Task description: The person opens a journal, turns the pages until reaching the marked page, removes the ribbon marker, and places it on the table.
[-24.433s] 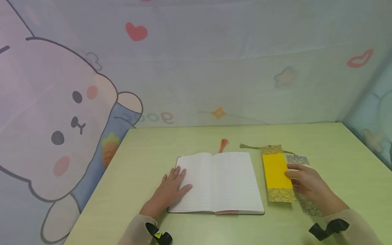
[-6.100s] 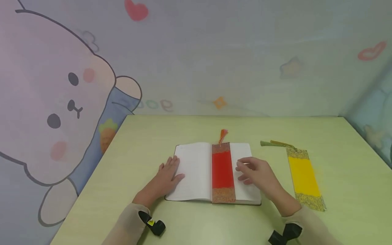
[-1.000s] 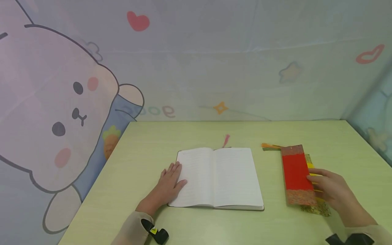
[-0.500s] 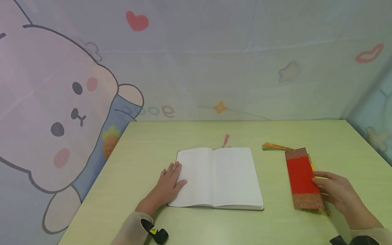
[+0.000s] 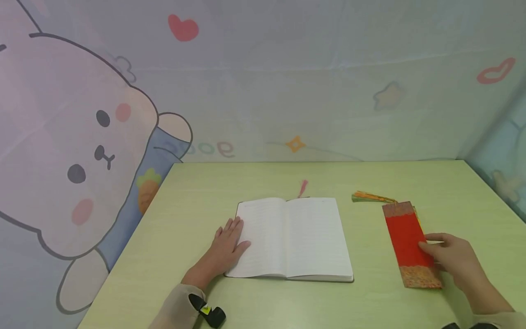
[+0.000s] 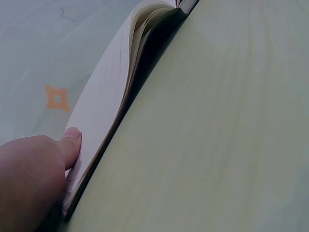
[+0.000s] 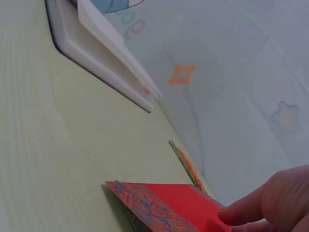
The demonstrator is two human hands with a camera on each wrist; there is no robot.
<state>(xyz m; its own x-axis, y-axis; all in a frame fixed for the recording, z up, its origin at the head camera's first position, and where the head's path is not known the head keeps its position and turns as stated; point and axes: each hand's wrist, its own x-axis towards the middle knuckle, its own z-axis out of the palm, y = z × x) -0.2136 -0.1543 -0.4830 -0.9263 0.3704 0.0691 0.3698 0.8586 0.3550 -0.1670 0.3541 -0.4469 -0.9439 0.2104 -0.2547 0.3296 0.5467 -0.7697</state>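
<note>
An open notebook (image 5: 316,242) with lined white pages lies mid-table. My left hand (image 5: 223,246) rests on the outer edge of its left page, fingers straight; the thumb (image 6: 72,145) lies on the paper in the left wrist view. To the right, my right hand (image 5: 454,258) pinches the right edge of a red bookmark (image 5: 407,240) with patterned bands at both ends. This bookmark covers nearly all of a yellow bookmark (image 5: 418,218), of which a sliver shows. In the right wrist view the red bookmark's near end (image 7: 145,205) is slightly raised off the table.
Orange and green tassels (image 5: 371,197) extend left from the bookmarks' top. A pink tassel (image 5: 303,188) sticks out past the notebook's far edge. Behind the pale green table (image 5: 263,183) hangs a printed cloth backdrop (image 5: 287,91).
The red bookmark, on the notebook's right page 6.1 s ago, is now over the yellow one. In the last second my right hand shifted it slightly right and nearer. The left hand stays put.
</note>
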